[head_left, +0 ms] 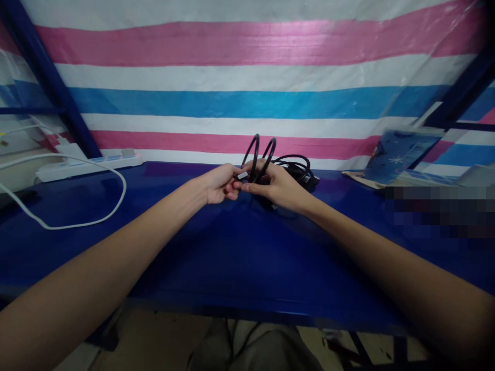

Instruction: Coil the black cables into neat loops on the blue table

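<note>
A black cable point(273, 149) rises in loops between my two hands, over the middle of the blue table point(232, 257). My right hand point(274, 185) is closed around the lower part of these loops. The fingers of my left hand point(224, 184) pinch a small light-coloured piece point(242, 175), which looks like the cable's end; the fingertips of both hands are close together there. Behind and right of my right hand, more black cable point(303, 165) lies in a tangled heap on the table, partly hidden by the hand.
A white power strip point(93, 166) with plugs lies at the back left, and a white cable point(124, 190) curves over the table's left side. A blue packet point(400, 154) stands at the back right. Striped sheeting point(240, 103) hangs behind the table.
</note>
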